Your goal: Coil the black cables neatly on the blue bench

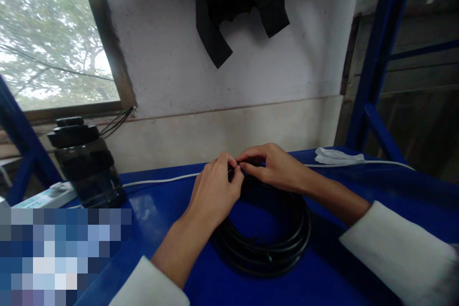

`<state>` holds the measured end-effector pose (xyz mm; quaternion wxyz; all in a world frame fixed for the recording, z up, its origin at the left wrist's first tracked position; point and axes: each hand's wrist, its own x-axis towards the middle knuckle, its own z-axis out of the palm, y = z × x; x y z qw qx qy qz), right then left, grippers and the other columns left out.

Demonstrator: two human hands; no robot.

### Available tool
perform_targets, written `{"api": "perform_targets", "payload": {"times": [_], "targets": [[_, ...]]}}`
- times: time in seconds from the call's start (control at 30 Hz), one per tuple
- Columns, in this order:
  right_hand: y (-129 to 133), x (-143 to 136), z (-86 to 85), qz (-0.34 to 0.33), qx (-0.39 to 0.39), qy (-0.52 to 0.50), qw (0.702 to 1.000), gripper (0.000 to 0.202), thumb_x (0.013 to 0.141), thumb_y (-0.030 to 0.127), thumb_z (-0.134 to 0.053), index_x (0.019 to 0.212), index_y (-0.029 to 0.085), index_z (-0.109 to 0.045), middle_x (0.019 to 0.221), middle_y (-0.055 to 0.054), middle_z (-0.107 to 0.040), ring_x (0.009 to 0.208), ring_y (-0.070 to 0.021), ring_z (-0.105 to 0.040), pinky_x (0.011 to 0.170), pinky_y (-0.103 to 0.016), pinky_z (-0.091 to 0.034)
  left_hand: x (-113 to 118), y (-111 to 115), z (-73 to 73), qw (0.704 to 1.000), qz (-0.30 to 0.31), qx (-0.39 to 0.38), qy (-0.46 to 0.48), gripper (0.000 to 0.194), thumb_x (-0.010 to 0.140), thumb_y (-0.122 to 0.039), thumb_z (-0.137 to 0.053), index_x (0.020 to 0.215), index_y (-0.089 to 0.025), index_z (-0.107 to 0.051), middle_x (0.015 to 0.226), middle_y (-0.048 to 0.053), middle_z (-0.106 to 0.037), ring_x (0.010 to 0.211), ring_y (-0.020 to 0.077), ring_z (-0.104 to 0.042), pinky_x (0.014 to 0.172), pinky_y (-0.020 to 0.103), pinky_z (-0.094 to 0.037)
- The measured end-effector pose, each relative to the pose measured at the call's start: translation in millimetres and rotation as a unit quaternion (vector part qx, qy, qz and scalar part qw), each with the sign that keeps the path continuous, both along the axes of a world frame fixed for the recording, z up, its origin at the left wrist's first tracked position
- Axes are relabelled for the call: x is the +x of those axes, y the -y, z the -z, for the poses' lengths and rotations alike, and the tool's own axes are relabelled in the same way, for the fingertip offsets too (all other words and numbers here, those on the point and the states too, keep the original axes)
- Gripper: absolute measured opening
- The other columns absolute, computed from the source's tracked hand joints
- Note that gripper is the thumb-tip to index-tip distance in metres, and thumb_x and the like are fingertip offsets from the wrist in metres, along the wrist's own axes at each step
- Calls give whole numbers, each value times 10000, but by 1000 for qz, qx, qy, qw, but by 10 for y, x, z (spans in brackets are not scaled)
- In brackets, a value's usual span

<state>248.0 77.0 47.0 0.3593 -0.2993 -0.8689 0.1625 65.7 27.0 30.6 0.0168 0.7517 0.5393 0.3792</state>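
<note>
A coil of black cable (265, 260) lies on the blue table (150, 229) in front of me. At the coil's far side, my left hand (219, 184) has its thumb and fingers pinched together. My right hand (270, 165) meets it there, thumb and fingertips closed close to the left fingertips. A small dark bit shows between the fingertips of both hands, too small to make out clearly. Thin dark ends stick out at the near side of the coil.
A dark water bottle (91, 167) and a white power strip (46, 197) stand at the left. A white cord (161, 180) runs along the back of the table. Crumpled white cloth (337, 156) lies at the back right. Blue posts rise at both sides.
</note>
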Motion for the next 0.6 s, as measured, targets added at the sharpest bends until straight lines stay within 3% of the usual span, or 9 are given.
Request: {"api": "perform_targets", "payload": {"times": [0.33, 0.6], "targets": [[6, 26, 6, -9, 18, 22, 1000, 175, 911, 228, -661, 1014, 206, -801, 902, -14, -790, 832, -213, -719, 738, -275, -524, -11, 5, -27, 1000, 22, -5, 21, 116, 1021, -279, -560, 997, -244, -668, 966, 53, -770, 914, 252, -726, 814, 351, -508], [-10, 21, 34, -18, 10, 26, 999, 186, 927, 257, -690, 1058, 179, -798, 925, -32, -784, 835, -214, -705, 742, -286, -519, -9, 31, -38, 999, 28, -12, 22, 137, 1017, -285, -558, 944, -243, -665, 897, 47, -760, 866, 261, -714, 767, 353, -478]]}}
